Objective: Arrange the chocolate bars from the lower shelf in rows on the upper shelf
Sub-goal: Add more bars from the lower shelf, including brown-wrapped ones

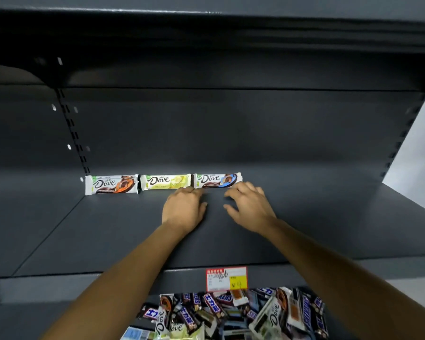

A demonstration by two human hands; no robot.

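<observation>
Hands: your left hand (184, 211) and right hand (249, 207), loosely spread and empty, square the blue-marked Dove bar (217, 180), ending the row at 12 o'clock

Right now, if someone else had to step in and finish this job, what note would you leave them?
Left hand: empty, fingertips at the left end of the third bar.
Right hand: empty, open, just in front of that bar's right end.
Done: three Dove bars stand in one row at the back of the upper shelf, leaning on the back wall: first bar, yellow bar, then the third.
Left: the row's right side is bare. A jumbled pile of Dove and Snickers bars waits on the lower shelf below the price tag. Keep carrying them up and lining them up.
</observation>
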